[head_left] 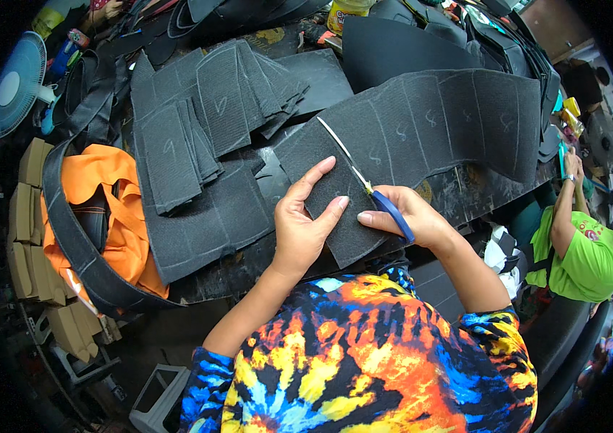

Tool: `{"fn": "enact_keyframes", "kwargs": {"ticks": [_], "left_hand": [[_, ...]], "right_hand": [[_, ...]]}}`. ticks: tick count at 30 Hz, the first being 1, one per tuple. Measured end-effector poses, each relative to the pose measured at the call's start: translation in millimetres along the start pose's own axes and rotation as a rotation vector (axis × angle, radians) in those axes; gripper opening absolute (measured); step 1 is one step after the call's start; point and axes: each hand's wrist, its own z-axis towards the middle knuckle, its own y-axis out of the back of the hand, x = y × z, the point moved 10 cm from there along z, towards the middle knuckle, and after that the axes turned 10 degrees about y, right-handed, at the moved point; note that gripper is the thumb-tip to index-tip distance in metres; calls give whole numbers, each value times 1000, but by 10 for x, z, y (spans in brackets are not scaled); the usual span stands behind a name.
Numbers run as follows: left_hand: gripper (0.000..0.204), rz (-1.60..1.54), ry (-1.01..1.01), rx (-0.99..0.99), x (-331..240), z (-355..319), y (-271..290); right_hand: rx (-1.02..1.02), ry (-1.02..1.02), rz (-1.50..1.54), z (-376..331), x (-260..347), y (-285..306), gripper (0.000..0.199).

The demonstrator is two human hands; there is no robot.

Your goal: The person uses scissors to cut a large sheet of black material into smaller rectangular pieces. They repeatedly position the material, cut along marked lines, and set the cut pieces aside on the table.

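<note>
A long black textured sheet (440,115), chalked with lines and numerals, spreads across the table under both my hands. My right hand (411,216) is closed round the blue handles of a pair of scissors (391,213). The slim blades point up and left over the sheet, along a chalk line. My left hand (299,224) is at the sheet's near left part, thumb and index finger stretched on top, its other fingers hidden, seemingly beneath the edge. Left of it lie stacked cut black pieces (169,151) on another black sheet (209,234).
An orange cloth (101,177) and a black strap (79,249) lie at the left, near a blue fan (18,90) and brown cardboard pieces (32,270). Black sheet material (404,54) is piled at the back. A person in a green shirt (584,256) works at the right.
</note>
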Motion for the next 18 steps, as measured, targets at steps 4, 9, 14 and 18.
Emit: {"fn": "enact_keyframes", "kwargs": {"ticks": [4, 9, 14, 18], "left_hand": [[53, 53, -15, 32, -10, -27, -22], [76, -367, 42, 28, 51, -91, 84], [97, -6, -121, -82, -411, -170, 238], [102, 762, -415, -139, -1049, -160, 322]], "right_hand": [[23, 63, 89, 8, 116, -22, 22], [-79, 187, 147, -33, 270, 21, 30], [-204, 276, 42, -109, 418, 205, 30], [23, 187, 26, -139, 430, 105, 28]]}}
